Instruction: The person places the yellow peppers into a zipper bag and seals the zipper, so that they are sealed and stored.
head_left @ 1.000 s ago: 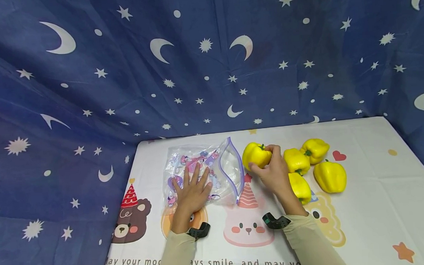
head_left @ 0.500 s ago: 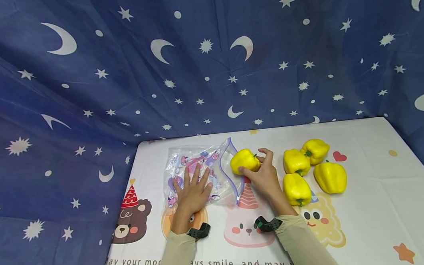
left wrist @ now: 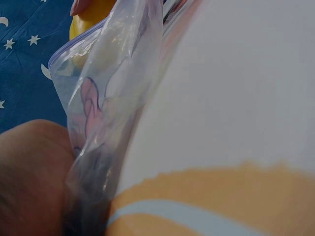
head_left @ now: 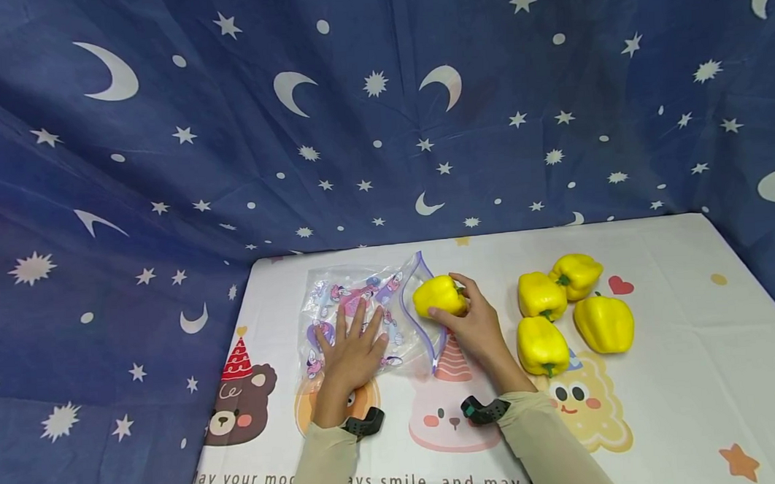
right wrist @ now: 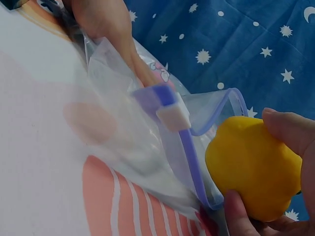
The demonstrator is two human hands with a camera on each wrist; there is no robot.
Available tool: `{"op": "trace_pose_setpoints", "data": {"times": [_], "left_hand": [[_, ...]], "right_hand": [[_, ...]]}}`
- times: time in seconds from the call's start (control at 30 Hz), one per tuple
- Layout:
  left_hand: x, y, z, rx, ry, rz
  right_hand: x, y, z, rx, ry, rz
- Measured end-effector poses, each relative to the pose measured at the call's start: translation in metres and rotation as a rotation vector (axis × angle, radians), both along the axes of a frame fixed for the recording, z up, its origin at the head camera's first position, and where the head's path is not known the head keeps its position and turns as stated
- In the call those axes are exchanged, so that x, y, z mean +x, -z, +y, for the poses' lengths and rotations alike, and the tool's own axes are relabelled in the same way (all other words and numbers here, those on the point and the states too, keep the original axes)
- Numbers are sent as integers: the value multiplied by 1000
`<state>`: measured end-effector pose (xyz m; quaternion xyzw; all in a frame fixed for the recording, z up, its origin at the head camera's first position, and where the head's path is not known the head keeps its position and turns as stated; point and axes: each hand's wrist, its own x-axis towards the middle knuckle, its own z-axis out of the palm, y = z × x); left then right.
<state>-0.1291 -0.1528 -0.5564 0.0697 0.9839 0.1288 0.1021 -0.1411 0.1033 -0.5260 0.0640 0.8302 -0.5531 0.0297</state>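
Observation:
A clear zip bag (head_left: 393,351) with pink and purple cartoon prints lies on the table, its purple-edged mouth gaping to the right. My left hand (head_left: 354,350) rests flat on the bag with fingers spread. At the mouth, my right hand (head_left: 474,325) grips a yellow bell pepper (head_left: 438,295) between thumb and fingers, stem toward the palm. The right wrist view shows the pepper (right wrist: 251,167) right at the purple rim, beside a white slider (right wrist: 173,116). Through the raised film in the left wrist view, part of the pepper (left wrist: 91,17) shows.
Several more yellow bell peppers lie to the right, among them a front one (head_left: 542,346), one behind it (head_left: 541,295), a far one (head_left: 576,274) and a right one (head_left: 604,323). A white printed tablecloth (head_left: 697,372) covers the table. Starry blue cloth (head_left: 381,111) hangs behind.
My right hand has carried the yellow bell pepper leftward, from beside the other peppers to the zip bag's mouth. My left hand has stayed on the bag.

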Motion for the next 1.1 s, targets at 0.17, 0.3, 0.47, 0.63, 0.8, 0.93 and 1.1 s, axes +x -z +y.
{"op": "trace_pose_setpoints", "data": {"times": [0.17, 0.3, 0.47, 0.63, 0.8, 0.93, 1.1], "left_hand": [[1, -2, 1, 0, 5, 8], [1, -3, 1, 5, 8, 19], [0, -3, 1, -1, 3, 0], [0, -1, 1, -5, 1, -9], [0, -1, 1, -2, -1, -9], [0, -1, 1, 4, 3, 3], [1, -3, 1, 7, 3, 5]], "right_hand": [[-1, 1, -4, -47, -12, 24], [-2, 3, -9, -48, -12, 21], [-2, 4, -14, -36, -4, 0], [-3, 6, -18, -44, -13, 32], [-4, 7, -19, -72, -36, 72], [-4, 7, -19, -65, -49, 83], [-2, 7, -17, 18, -64, 88]]}}
